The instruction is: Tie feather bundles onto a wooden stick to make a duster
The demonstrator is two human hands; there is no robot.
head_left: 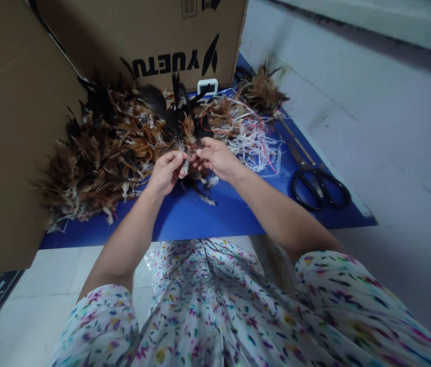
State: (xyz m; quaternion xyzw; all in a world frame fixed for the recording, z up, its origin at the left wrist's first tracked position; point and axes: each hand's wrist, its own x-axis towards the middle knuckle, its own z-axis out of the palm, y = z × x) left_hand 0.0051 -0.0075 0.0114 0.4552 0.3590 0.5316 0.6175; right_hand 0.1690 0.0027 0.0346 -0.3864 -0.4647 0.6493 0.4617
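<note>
My left hand [165, 171] pinches the pale quill end of a dark feather [176, 122], whose tip points up and away from me. Close beside it, my right hand [217, 158] has its thumb and fingers pressed together near the base of more dark and brown feathers; exactly what lies between them is partly hidden. Beyond and to the left spreads a big heap of brown and black feathers [116, 140]. A few loose feathers [202, 191] lie on the blue table [215, 221] just below my hands.
Black-handled scissors [319, 188] lie at right, near a thin stick [297, 138]. White and pink strips [253, 140] are tangled beyond my right hand, with a brown feather bundle [262, 90] behind. A cardboard box [97, 30] and small white device [208, 86] stand at the back.
</note>
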